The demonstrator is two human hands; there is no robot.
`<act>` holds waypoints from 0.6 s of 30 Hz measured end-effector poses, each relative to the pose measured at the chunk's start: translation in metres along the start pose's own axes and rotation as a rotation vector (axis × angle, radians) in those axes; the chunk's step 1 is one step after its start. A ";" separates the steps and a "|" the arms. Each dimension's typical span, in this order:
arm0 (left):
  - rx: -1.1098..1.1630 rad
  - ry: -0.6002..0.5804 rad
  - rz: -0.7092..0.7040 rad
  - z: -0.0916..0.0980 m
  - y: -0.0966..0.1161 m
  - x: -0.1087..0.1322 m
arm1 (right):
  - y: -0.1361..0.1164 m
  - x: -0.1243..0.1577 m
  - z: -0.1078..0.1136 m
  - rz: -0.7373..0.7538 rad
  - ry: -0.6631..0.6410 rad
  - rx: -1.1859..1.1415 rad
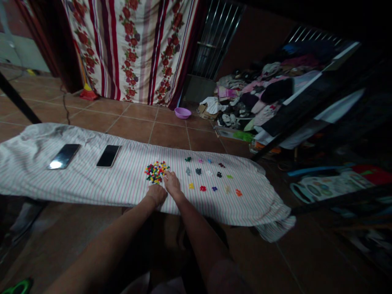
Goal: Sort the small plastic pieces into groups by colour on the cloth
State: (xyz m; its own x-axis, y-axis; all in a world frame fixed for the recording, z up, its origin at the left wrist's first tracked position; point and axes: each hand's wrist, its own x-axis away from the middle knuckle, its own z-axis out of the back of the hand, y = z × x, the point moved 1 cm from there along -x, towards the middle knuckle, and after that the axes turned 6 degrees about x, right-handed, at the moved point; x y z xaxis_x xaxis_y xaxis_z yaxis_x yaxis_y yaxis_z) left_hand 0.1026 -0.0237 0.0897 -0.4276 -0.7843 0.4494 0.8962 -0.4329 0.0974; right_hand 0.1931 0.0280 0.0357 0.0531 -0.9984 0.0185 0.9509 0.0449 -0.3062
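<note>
A mixed pile of small coloured plastic beads or bricks (155,171), too small to name surely, lies on a striped cloth (131,185). At the pile's near edge my left hand (157,194) is curled closed, its fingertips hidden. My right hand (172,183) reaches to the pile's right edge with its fingers pinched; what they hold cannot be made out. Small single-colour clusters sit in rows to the right, among them dark green (188,159), dark grey (198,171), yellow (191,185), red (203,188), black (219,174) and orange (239,192) ones.
Two phones, a larger one (64,157) and a smaller one (108,156), lie on the cloth at left. Beyond it are a purple basin (183,113), a floral curtain (130,49) and a red broom (88,94). Heaped clothes (254,96) fill the right side behind a dark bar.
</note>
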 end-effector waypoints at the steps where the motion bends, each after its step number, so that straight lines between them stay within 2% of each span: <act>1: 0.002 -0.001 0.000 0.001 0.000 0.000 | -0.001 0.000 0.001 -0.012 0.002 0.001; 10: 0.017 -0.022 0.008 0.004 0.001 0.003 | -0.012 -0.005 0.005 -0.130 -0.028 0.008; 18: 0.016 -0.020 0.027 0.001 0.002 0.002 | 0.011 0.004 -0.010 -0.059 0.092 -0.107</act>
State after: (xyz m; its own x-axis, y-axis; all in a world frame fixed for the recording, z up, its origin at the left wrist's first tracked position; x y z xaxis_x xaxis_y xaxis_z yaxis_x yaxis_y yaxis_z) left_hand 0.1037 -0.0252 0.0918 -0.4008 -0.7866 0.4697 0.9093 -0.4043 0.0989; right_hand 0.2009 0.0242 0.0234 -0.0349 -0.9983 -0.0465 0.9133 -0.0130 -0.4070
